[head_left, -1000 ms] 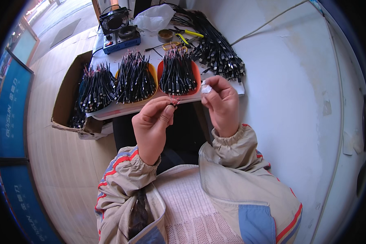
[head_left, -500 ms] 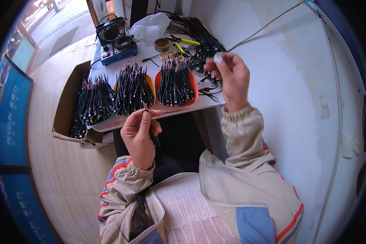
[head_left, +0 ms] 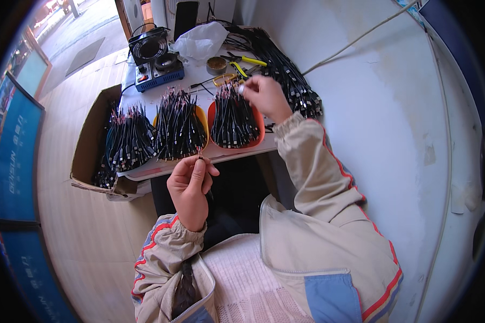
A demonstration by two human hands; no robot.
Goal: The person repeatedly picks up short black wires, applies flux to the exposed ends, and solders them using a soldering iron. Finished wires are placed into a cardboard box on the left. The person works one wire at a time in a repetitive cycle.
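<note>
Between thumb and fingers, my left hand [head_left: 191,185] pinches a black cable with pinkish bare wire ends [head_left: 200,153] sticking up; the rest of it drops into the dark below. My right hand [head_left: 264,97] is closed at the far right of a red tray [head_left: 263,132], by the wire tips of the bundle of black USB cables [head_left: 233,116] standing in it. Something white wraps a digit of that hand. Whether its fingers grip a cable is hidden. Left of the red tray, a yellow tray [head_left: 203,119] holds another cable bundle [head_left: 179,121].
A cardboard box [head_left: 91,140] with more cables stands at the table's left edge. Behind are a blue electric hotplate [head_left: 159,75], a round tin [head_left: 216,65], yellow-handled pliers [head_left: 253,61], a white plastic bag [head_left: 201,40] and a cable pile [head_left: 285,67] along the wall [head_left: 372,134].
My right hand has moved left and slightly down, from over the loose cables to the red tray's bundle. My left hand keeps its pinch and has shifted slightly down and right.
</note>
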